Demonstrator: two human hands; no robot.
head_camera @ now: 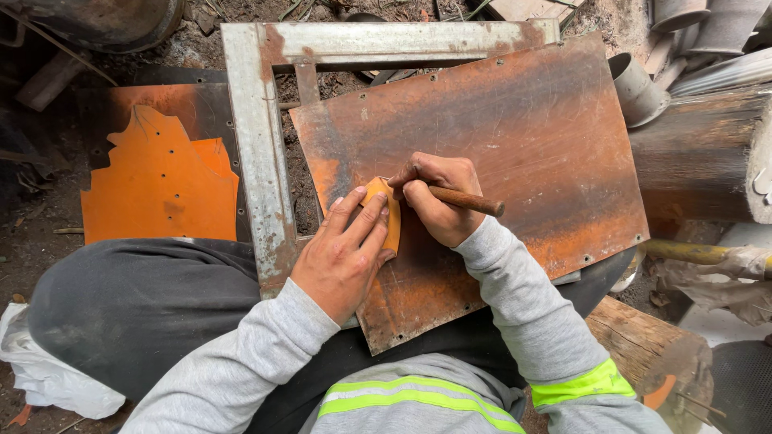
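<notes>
A rusty orange-brown metal sheet (515, 137) lies tilted across my lap and a grey metal frame (257, 145). My left hand (344, 253) presses a small orange template piece (386, 210) flat against the sheet with spread fingers. My right hand (438, 197) is closed around a brown rod-like scribing tool (470, 201), its tip hidden under the fingers at the template's upper edge. I wear grey sleeves with yellow reflective bands.
A cut orange sheet with a jagged outline (161, 185) lies on the ground at left. A thick log (700, 157) and grey pipes (639, 88) sit at right. Another log end (651, 350) is by my right elbow. White cloth (48, 374) lies lower left.
</notes>
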